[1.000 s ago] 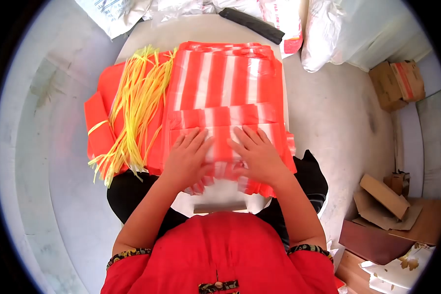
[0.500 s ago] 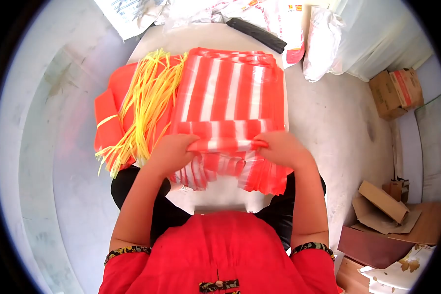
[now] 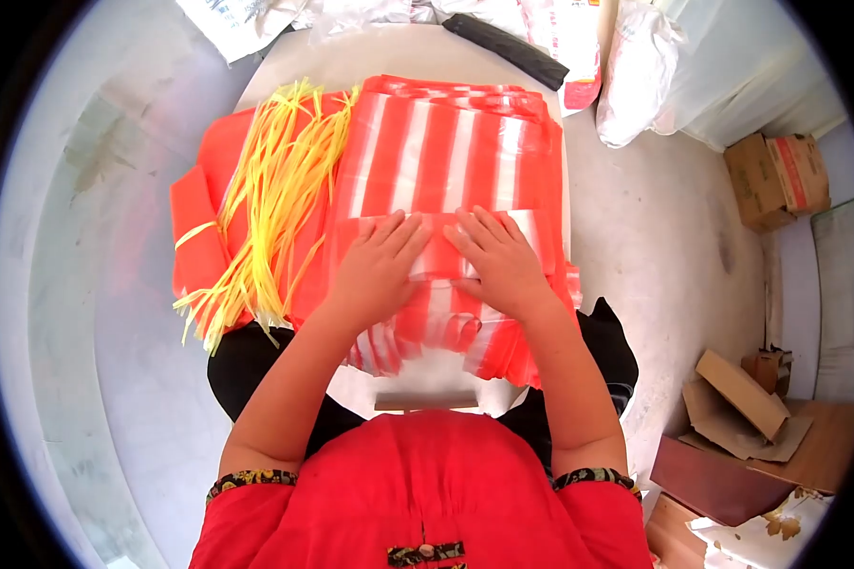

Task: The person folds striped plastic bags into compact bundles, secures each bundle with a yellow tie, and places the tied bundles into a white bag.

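A stack of red-and-white striped plastic bags [image 3: 434, 152] lies on the table in front of me. The near part of the top bag is folded over into a band [image 3: 438, 248]. My left hand [image 3: 381, 266] presses flat on the left of this band, fingers stretched out. On its right side my right hand [image 3: 499, 261] lies flat too, fingers apart. Below the hands, the loose lower ends of the bags [image 3: 503, 349] hang over the near table edge. A bunch of yellow strips [image 3: 289, 190] rests left of the stack, on red folded plastic [image 3: 220, 142].
At the table's far edge lies a black roll [image 3: 506, 51]. White plastic sacks [image 3: 636, 71] stand beyond it on the right. Cardboard boxes [image 3: 778, 180] sit by the right wall, and an opened carton [image 3: 745, 408] is at lower right. A red bundle [image 3: 197, 232] tied with yellow is at left.
My hands have let go of the pinched bag edge and moved away from me, up onto the folded band. The fingers have opened flat. The view has shifted slightly.
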The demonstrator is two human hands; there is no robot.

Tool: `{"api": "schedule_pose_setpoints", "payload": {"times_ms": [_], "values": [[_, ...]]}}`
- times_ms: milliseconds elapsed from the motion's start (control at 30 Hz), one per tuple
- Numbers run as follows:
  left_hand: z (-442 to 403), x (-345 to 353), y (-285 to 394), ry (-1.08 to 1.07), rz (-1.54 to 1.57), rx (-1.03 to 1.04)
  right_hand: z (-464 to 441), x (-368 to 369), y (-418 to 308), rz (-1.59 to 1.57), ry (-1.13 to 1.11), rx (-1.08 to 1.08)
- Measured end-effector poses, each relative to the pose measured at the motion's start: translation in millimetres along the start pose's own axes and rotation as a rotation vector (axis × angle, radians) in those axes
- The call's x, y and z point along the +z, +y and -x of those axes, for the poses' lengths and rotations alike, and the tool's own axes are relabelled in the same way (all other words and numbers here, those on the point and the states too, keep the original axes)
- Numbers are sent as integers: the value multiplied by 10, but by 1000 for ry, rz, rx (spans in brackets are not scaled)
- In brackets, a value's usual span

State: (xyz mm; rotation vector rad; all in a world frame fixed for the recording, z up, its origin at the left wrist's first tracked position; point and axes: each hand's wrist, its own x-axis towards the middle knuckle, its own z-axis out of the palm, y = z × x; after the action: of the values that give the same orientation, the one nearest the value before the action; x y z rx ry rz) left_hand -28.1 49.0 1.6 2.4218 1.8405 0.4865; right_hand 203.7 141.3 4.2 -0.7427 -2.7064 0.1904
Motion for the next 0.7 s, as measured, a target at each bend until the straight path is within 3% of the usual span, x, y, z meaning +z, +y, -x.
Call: {"api": "schedule_pose_setpoints", "payload": {"times_ms": [267,367,433,467,533,567,633,667,700], "values": [[245,-52,-346,154,-63,-8,328,-174,339,132,2,118],[271,-267,-212,115,41,-107,364,-390,377,196,-11,217],[215,-639,118,-95,236,-296,301,-775,264,280,22,320],[209,-743,252,-201,334,-391,253,-987,160,344,287,304],[315,-421,273,-182,872,-515,177,-1313,-42,462,816,260],[366,-281,293,-168,1143,-570,207,-1292,-65,353,803,250],[373,-190,501,-115,1359,-666,348,-1118,-79,139,770,229],[380,-142,578,-92,1470,-714,456,-939,-78,67,551,251],[395,-81,594,-114,1287,-725,568,-721,-76,-4,330,272]]}}
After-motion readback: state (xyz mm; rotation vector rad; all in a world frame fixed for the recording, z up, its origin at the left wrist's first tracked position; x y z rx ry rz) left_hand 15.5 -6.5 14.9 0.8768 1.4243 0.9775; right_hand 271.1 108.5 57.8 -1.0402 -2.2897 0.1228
